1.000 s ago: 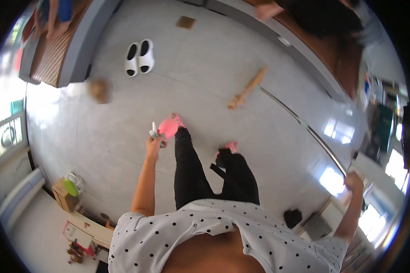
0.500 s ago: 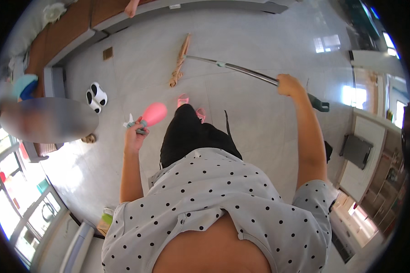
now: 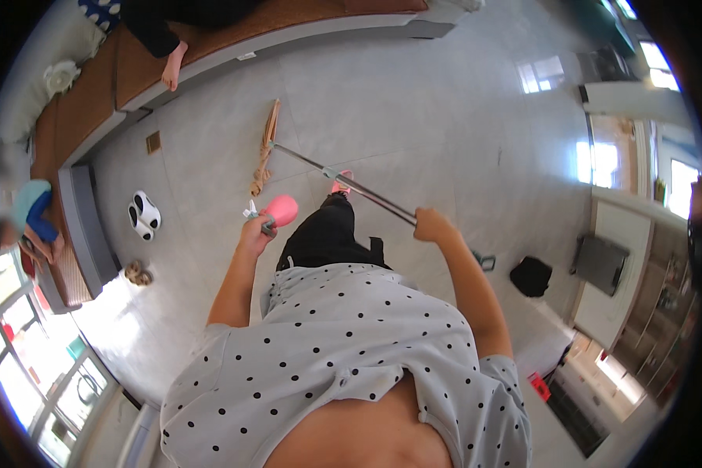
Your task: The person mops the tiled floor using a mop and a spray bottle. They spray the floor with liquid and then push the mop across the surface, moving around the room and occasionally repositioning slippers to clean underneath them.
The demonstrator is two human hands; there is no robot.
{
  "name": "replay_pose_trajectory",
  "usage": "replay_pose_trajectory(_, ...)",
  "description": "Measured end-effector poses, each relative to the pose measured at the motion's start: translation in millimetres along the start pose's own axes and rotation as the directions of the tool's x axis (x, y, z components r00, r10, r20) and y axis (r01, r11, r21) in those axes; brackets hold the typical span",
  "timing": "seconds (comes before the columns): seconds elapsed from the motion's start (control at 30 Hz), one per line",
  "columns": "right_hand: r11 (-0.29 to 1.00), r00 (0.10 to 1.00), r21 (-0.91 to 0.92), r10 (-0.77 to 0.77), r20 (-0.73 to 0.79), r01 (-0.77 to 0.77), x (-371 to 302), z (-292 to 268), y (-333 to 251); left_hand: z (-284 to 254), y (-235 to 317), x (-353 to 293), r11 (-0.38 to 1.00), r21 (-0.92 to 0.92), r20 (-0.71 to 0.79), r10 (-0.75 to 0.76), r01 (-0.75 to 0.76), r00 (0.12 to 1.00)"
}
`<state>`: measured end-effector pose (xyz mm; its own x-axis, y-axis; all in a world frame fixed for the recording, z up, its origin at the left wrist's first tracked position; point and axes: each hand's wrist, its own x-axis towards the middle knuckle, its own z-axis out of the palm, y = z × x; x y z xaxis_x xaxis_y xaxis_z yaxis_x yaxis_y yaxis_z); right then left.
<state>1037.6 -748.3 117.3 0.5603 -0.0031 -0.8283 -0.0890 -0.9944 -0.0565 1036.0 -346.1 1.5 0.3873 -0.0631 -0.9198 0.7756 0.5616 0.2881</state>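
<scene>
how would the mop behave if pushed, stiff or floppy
The mop's tan cloth probably flops and drags, as its near end looks bunched. Its shiny pole is likely stiff, running straight up to the right hand.

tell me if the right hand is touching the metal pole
Touching. The head view shows it: the right hand is closed around the metal pole, which runs straight into the fist with no gap visible.

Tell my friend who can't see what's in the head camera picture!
A person's right hand grips a metal pole with tan cloth at its far end, on the grey floor; the left hand holds a pink rounded object. White slippers lie farther left, near a brown couch.
</scene>
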Motion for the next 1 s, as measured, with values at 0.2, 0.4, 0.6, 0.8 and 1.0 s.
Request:
replay_pose_trajectory(0.2,0.751,0.955,0.644,-0.066,0.289,-0.143,61,-2,47,16,-35,17,0.998,0.052,-0.222,0.033,-0.022,0.974)
replay_pose_trajectory(0.4,0.816,0.923,0.559,-0.317,0.216,0.149,105,-75,59,6,-114,-16,0.973,-0.168,-0.432,0.07,-0.156,0.899)
replay_pose_trajectory(0.6,0.814,0.819,0.453,-0.511,0.262,0.363,178,-147,72,93,-220,-87,0.849,-0.314,-0.707,0.089,-0.424,0.702)
replay_pose_trajectory(0.8,0.766,0.69,0.406,-0.634,0.35,0.498,285,-151,-19,200,-361,-139,0.678,-0.519,-0.753,-0.076,-0.52,0.653)
replay_pose_trajectory(1.0,0.823,0.787,-0.027,-0.532,0.313,0.567,318,-137,-32,320,-480,-164,0.504,-0.718,-0.668,-0.304,-0.481,0.679)
